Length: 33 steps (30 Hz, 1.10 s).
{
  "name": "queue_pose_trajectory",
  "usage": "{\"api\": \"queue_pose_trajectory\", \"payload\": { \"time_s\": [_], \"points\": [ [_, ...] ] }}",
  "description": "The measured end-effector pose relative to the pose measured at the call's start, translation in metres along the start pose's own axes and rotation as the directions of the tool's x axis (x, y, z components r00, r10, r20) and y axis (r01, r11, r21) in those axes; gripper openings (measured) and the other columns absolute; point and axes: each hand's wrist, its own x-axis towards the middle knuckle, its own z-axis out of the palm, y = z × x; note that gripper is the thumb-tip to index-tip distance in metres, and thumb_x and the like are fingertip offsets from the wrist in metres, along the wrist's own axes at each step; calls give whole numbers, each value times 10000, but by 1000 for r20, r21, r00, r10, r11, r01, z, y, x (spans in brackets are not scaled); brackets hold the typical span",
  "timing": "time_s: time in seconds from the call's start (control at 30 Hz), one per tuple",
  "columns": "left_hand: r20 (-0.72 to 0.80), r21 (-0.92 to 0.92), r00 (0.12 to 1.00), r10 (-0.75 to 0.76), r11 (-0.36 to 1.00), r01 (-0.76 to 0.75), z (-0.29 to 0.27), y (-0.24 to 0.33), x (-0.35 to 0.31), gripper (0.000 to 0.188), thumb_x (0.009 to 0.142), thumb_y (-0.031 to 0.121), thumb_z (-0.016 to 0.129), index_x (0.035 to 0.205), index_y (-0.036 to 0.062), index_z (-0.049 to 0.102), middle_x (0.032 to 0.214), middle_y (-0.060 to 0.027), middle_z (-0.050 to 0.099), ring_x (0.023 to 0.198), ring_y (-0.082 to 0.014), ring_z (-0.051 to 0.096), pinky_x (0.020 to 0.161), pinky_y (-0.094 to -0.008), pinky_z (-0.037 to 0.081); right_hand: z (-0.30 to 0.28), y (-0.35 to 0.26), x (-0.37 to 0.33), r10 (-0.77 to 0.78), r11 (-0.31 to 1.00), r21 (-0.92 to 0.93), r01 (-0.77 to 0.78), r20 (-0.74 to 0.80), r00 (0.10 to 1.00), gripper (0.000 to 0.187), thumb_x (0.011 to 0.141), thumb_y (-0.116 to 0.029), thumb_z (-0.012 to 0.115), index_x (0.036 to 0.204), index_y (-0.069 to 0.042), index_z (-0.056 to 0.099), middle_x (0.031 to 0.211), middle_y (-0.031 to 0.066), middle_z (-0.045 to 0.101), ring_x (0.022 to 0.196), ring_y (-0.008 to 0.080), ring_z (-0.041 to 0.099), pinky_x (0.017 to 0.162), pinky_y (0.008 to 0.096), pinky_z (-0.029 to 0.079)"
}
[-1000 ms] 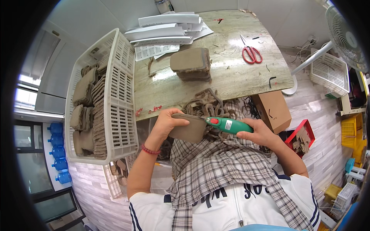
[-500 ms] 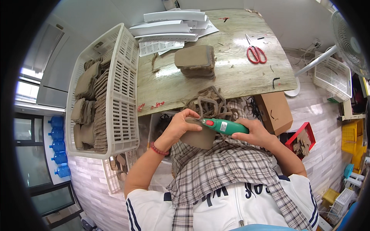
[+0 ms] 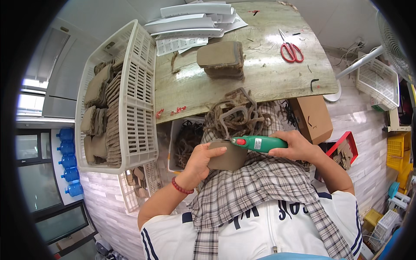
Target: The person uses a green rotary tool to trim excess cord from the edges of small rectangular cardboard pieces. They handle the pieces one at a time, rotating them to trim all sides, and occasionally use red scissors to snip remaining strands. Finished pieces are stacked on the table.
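Observation:
My left hand (image 3: 201, 162) is closed on a tan padded piece (image 3: 227, 156) with rounded corners, its thumb lying along the top edge. Gripped in my right hand (image 3: 294, 146) is a green handheld electric cutter (image 3: 263, 144) with a red button. The cutter's tip meets the upper edge of the piece. Just beyond, a tangle of fuzzy tan offcut strips (image 3: 234, 113) lies over the checked apron on my lap. A stack of similar tan pieces (image 3: 220, 55) stands on the table.
Red-handled scissors (image 3: 292, 52) and papers (image 3: 195, 19) lie on the worn table (image 3: 277, 82). At left stands a white crate (image 3: 138, 99) packed with tan pieces. A cardboard box (image 3: 313, 119) and a red-rimmed box (image 3: 353, 145) sit at right, near a fan (image 3: 394, 43).
My left fingers have left the cutter's tip and now hold the piece lower at its left side. The cutter has shifted slightly right and down. More of the offcut tangle shows.

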Motion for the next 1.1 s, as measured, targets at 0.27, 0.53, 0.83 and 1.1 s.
{"api": "queue_pose_trajectory", "payload": {
  "time_s": [0.27, 0.53, 0.83, 1.1],
  "points": [
    [58, 102, 998, 17, 995, -22, 12, 7, -7, 252, 844, 16, 633, 1075, -83, 618, 1042, -163, 669, 924, -225, 673, 835, -332, 555, -10, -3, 4, -80, 997, -20, 80, 15, 997, 497, 780, -441, 735, 1040, -28, 645, 744, 140, 654, 671, 261, 658, 632, 335, 506],
    [95, 203, 996, 4, 979, -23, 21, 7, -1, 296, 822, -12, 641, 1114, -54, 624, 1045, -139, 674, 946, -188, 656, 852, -301, 525, -26, -7, 18, -118, 991, -55, 124, 103, 988, 536, 776, -441, 732, 1062, 2, 632, 759, 151, 659, 697, 268, 663, 657, 332, 512],
    [38, 236, 991, 128, 963, -133, -8, -7, 19, 278, 789, -37, 672, 1065, -18, 643, 996, -94, 681, 822, -174, 665, 779, -298, 547, -11, -5, 35, 10, 971, 240, -12, 9, 1000, 495, 820, -416, 706, 1069, 3, 626, 818, 97, 660, 763, 151, 625, 688, 300, 489],
    [-246, -301, 803, 543, 745, -596, -38, 0, 35, 319, 831, -75, 635, 1116, 18, 525, 1076, -123, 635, 948, -229, 639, 851, -373, 556, 28, 7, 9, 215, 935, 339, -105, -308, 927, 393, 839, -359, 697, 997, -4, 640, 712, 77, 604, 646, 126, 556, 599, 293, 447]
  ]
}}
